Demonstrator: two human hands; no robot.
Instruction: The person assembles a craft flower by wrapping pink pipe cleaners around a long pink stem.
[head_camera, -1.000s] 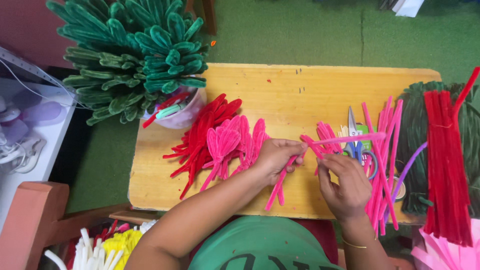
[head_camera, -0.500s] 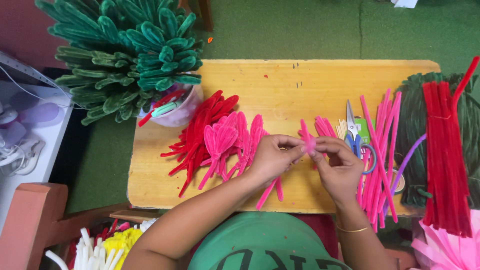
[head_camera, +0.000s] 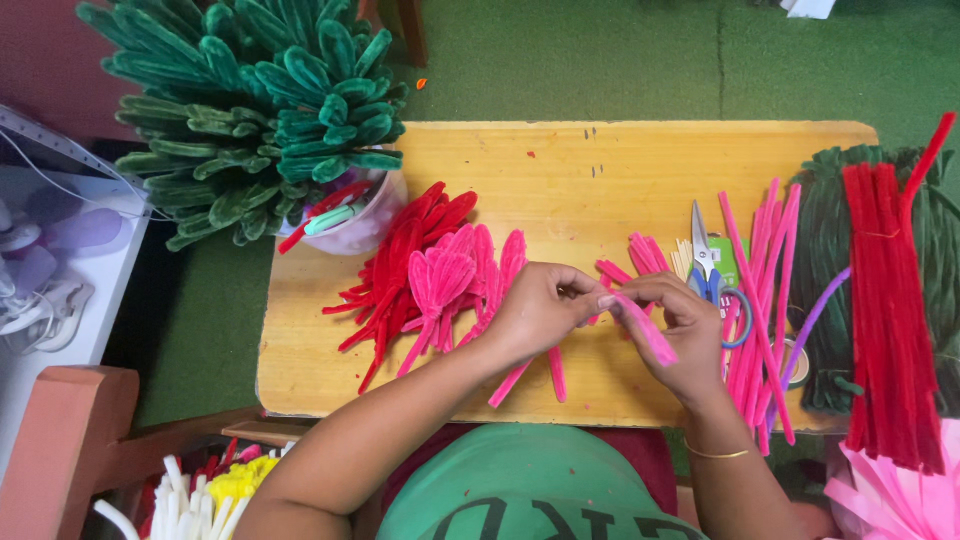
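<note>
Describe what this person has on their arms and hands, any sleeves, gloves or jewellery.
Both forearms are bare, with no sleeves and no gloves. The left hand wears nothing visible. Below the right hand, a thin gold-coloured bangle circles the wrist. A green top shows below.

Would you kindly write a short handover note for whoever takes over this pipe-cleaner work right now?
Left hand: pinching one end of a pink pipe cleaner.
Right hand: gripping the same piece, bending it.
Done: looped pink petals and red petals piled on the wooden board.
Left: straight pink pipe cleaners lie unshaped beside the scissors.
</note>
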